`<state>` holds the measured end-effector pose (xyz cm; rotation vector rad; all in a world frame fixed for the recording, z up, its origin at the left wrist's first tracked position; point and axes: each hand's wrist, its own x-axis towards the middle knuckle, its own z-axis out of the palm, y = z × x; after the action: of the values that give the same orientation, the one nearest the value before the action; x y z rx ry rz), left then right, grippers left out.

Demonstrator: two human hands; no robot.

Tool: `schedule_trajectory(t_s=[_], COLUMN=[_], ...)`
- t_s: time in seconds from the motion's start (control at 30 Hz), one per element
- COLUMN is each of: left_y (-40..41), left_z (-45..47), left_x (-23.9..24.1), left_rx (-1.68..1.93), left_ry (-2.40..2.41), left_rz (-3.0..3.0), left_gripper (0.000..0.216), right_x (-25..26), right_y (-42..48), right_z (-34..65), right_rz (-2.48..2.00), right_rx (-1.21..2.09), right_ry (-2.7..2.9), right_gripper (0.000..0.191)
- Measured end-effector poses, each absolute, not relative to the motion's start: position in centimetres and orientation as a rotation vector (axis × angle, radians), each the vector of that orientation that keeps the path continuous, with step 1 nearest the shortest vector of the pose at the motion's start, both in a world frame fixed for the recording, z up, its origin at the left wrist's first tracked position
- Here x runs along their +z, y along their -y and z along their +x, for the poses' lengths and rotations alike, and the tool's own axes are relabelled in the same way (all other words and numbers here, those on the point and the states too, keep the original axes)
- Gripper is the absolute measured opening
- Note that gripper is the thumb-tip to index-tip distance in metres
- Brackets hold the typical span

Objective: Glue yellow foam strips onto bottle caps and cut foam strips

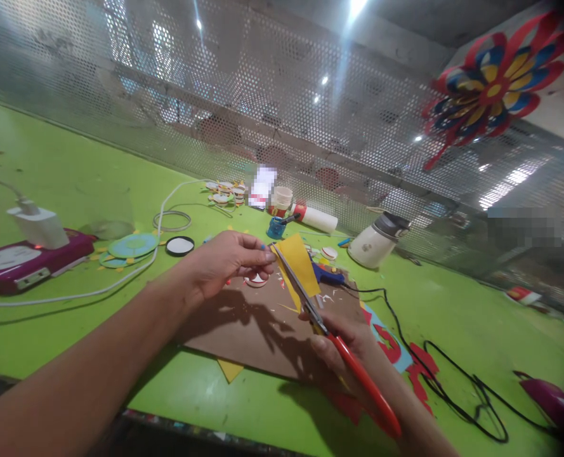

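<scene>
My left hand [224, 259] pinches the top edge of a yellow sheet of paper [301, 263] held upright over a brown cardboard sheet [257, 330]. My right hand [346, 349] grips red-handled scissors [353, 368], whose blades run up along the left edge of the yellow sheet and look nearly closed. A small red and white round cut-out [255, 280] lies on the cardboard just under my left hand.
On the green table [96, 178]: a magenta power strip with a white charger [29, 251] at left, round paper discs [132, 246], a white glue bottle [316, 218], a white jar [374, 243], a blue glue gun [328, 275] with black cord [434, 374], red and blue paper shapes [396, 346]. A perforated metal screen [262, 95] behind, with a paper flower [493, 79].
</scene>
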<state>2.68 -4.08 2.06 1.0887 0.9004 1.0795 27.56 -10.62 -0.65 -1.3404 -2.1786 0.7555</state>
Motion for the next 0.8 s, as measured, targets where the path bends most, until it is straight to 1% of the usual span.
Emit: schedule_trajectory(t_s=[0.13,0.37,0.6,0.8], left_y=[4.05,3.99,4.10,4.15], left_z=[2.70,2.80,2.90,2.87], left_x=[2.00,2.03,1.96,2.00], left_rx=[1.081,1.077,1.071,1.065], left_ry=[-0.908,-0.921,-0.921,-0.913], left_rz=[1.106,1.116,1.123,1.134], left_gripper=[0.012,0.014,0.013,0.015], right_x=[-0.57,0.07,0.16,0.30], right_y=[10.73,10.45,10.50,10.33], right_z=[27.50,27.42,27.91,28.11], right_rz=[-1.349,-1.345,-1.288,-1.292], right_rx=[0.823,0.807,0.726,0.748], right_ry=[2.170,2.223,2.280,2.279], right_gripper=[0.047,0.047,0.042,0.045])
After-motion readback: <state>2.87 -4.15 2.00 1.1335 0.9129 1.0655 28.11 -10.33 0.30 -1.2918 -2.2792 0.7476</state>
